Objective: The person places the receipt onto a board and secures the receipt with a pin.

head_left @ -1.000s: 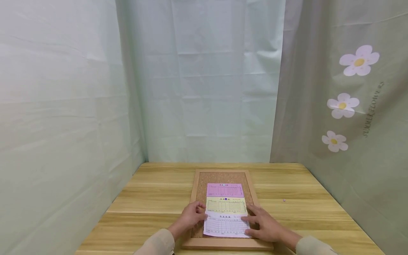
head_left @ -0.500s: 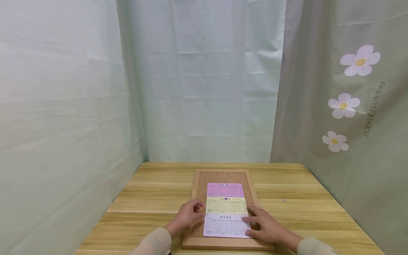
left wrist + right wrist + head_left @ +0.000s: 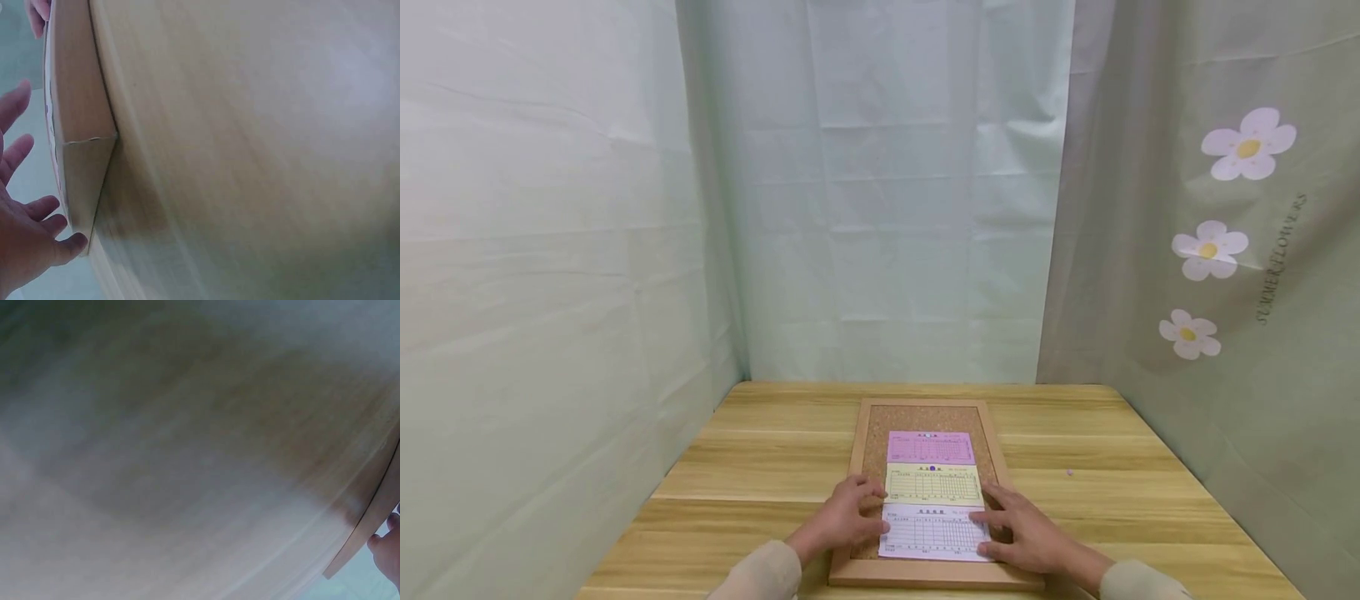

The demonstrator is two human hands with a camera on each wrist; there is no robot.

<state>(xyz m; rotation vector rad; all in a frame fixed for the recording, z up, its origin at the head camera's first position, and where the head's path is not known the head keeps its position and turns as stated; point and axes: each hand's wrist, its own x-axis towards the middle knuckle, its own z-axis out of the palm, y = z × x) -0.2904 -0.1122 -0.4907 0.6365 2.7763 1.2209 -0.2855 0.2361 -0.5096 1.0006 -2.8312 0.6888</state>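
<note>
In the head view a white printed form slip (image 3: 928, 535) lies lowest on a wood-framed cork board (image 3: 925, 417). Above it are a yellow slip (image 3: 917, 487) and a pink slip (image 3: 910, 450), each with a small round pin head at its top, purple on the yellow and pale on the pink. My left hand (image 3: 842, 518) is at the slips' left side, with thumb and fingers spread near the white slip's left edge. My right hand (image 3: 1028, 531) rests over the board's right frame, its fingertips on the white slip's right edge.
The board stands on a wood-grain table (image 3: 760, 467). A tiny purple object (image 3: 1070, 472) lies to the right of the board. Pale curtains (image 3: 895, 208) enclose the table at the back and both sides, with printed flowers (image 3: 1207, 250) on the right one.
My left hand lifted slightly off the white slip's upper left, then shifted nearer along its left edge, fingers spreading. The white slip now lies flatter. My right hand has stayed in place.
</note>
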